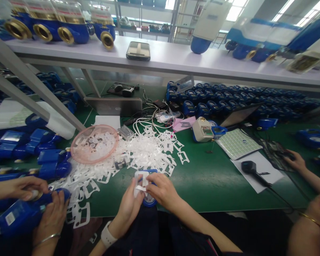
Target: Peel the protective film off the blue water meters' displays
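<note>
White frame piece (141,176) is in the left hand (132,202), just in front of the person, at the near edge of the green worktop (210,185). Left hand pinching it: thumb up along the left side, piece standing up past the fingers. Right hand (162,190) at the piece's right side, fingers bent, tips together and touching it; cannot tell whether it grips or only presses. Blue part (149,202) with a round rim directly behind/below the piece, between the hands, partly hidden; cannot tell if piece and part touch. White wristband (108,234) on left wrist.

Pile of white pieces (146,149) just beyond the hands, spreading left. Pink basket (76,156) on the pile's left side, small pale parts inside. Beige device (202,129) beyond the right hand, well apart. Scanner (249,167) on white paper (276,175), farther right.

Co-worker at left: both hands on a blue meter (18,215), near loose white pieces. Another person's hand (296,160) at far right, by dark cables, well apart from the person's own hands.
</note>
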